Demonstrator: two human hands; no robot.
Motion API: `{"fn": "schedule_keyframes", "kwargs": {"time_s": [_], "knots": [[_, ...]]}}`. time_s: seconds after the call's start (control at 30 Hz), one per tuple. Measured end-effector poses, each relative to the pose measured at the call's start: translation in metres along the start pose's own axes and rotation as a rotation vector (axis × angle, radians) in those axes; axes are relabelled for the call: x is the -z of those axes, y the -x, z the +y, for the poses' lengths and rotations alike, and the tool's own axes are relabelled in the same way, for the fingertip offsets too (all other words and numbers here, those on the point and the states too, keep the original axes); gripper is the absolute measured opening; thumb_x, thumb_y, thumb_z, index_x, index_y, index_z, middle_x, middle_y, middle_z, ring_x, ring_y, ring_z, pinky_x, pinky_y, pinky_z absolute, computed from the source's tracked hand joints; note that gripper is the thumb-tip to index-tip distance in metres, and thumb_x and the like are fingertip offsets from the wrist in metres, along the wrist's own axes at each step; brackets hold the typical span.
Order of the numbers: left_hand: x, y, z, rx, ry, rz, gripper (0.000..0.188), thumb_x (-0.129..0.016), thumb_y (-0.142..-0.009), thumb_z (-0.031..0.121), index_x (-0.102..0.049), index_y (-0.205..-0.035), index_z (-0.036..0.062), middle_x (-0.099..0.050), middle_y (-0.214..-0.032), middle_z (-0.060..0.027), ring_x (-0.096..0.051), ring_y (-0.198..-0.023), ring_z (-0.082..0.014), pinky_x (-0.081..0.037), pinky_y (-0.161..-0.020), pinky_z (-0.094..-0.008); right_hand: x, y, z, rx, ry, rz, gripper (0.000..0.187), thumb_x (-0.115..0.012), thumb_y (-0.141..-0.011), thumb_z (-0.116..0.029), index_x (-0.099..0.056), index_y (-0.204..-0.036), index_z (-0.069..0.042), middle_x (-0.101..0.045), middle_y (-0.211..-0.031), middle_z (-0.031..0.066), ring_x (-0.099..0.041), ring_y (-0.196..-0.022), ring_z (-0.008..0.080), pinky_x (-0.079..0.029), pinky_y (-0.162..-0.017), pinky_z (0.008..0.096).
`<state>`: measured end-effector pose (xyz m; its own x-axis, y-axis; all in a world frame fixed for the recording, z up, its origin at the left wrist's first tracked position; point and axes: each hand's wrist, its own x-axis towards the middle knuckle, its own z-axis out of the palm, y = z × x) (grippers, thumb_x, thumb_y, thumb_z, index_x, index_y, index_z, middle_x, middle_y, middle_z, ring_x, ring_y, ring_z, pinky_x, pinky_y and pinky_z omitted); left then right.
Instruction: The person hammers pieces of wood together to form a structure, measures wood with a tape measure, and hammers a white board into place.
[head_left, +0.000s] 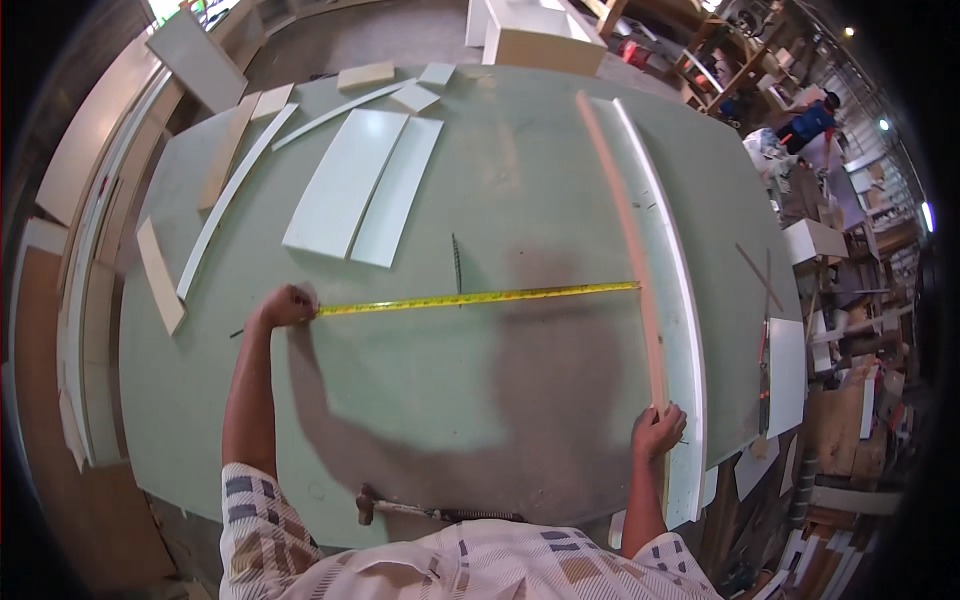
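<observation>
My left hand [290,305] is closed around one end of a yellow tape measure [470,298] on the green tabletop [420,400]. The blade runs to the right, and its far end meets a thin brown wooden strip [625,215]. My right hand [659,430] grips the near end of that strip, fingers wrapped over it. Just right of the strip, a long white-edged board [672,240] lies roughly parallel to it. A dark, thin ridged rod [457,262] rests by the middle of the tape. The tape's case, if in my left hand, is hidden.
Two white panels [350,180] lie beyond the tape, with narrow strips [235,205] at the far left. A hammer [366,505] sits at the near edge. Boards [100,250] lean left of the table; a white cabinet [545,40] stands behind. Another person [812,122] is far right.
</observation>
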<state>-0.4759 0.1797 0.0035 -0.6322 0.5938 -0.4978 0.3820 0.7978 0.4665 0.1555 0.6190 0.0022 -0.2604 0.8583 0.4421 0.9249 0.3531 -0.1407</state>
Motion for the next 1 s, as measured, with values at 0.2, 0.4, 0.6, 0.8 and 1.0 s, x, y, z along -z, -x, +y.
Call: {"fn": "schedule_keyframes", "kwargs": {"time_s": [0.2,0.4,0.6,0.8,1.0], "knots": [[0.003,0.024,0.003,0.042,0.02,-0.053,0.026,-0.072,-0.084,0.03,-0.078,-0.094,0.0066,-0.075,-0.083,-0.0062,-0.065,-0.071,-0.0149,-0.053,-0.071,-0.0325,-0.008,0.011,0.0,-0.003,0.039,-0.022,0.036,-0.074,-0.082,-0.017,-0.057,-0.11,-0.002,-0.057,-0.103,0.0147,-0.058,-0.099,0.0372,-0.047,-0.079,0.0523],[0.006,0.034,0.016,0.086,0.002,-0.076,0.026,-0.072,-0.085,0.032,-0.079,-0.094,0.0078,-0.075,-0.083,-0.006,-0.066,-0.072,-0.0162,-0.053,-0.073,-0.0331,-0.005,0.015,0.003,-0.019,0.046,-0.025,0.035,-0.075,-0.081,-0.018,-0.057,-0.107,-0.003,-0.058,-0.103,0.0148,-0.058,-0.1,0.0377,-0.048,-0.08,0.052],[0.005,0.03,0.009,0.09,-0.016,-0.079,0.027,-0.072,-0.085,0.034,-0.079,-0.094,0.0086,-0.075,-0.084,-0.006,-0.066,-0.074,-0.0171,-0.053,-0.074,-0.0339,-0.006,0.012,0.001,0.006,0.019,-0.011,0.034,-0.075,-0.081,-0.018,-0.057,-0.106,-0.003,-0.057,-0.102,0.0145,-0.058,-0.097,0.0377,-0.047,-0.078,0.0522],[0.005,0.024,0.006,0.074,0.003,-0.094,0.027,-0.073,-0.085,0.033,-0.079,-0.095,0.0086,-0.075,-0.084,-0.0057,-0.065,-0.072,-0.017,-0.053,-0.074,-0.0334,-0.005,0.011,0.0,-0.05,0.033,-0.061,0.035,-0.075,-0.081,-0.017,-0.058,-0.107,-0.002,-0.058,-0.103,0.0144,-0.058,-0.099,0.0377,-0.048,-0.08,0.0522],[0.004,0.022,0.001,0.094,0.003,-0.086,0.028,-0.073,-0.085,0.033,-0.079,-0.096,0.0081,-0.074,-0.083,-0.005,-0.064,-0.071,-0.0158,-0.052,-0.073,-0.0327,-0.001,0.011,-0.004,-0.024,0.04,-0.047,0.035,-0.074,-0.082,-0.017,-0.057,-0.109,-0.002,-0.057,-0.102,0.0148,-0.058,-0.1,0.0364,-0.047,-0.083,0.0514]]}}
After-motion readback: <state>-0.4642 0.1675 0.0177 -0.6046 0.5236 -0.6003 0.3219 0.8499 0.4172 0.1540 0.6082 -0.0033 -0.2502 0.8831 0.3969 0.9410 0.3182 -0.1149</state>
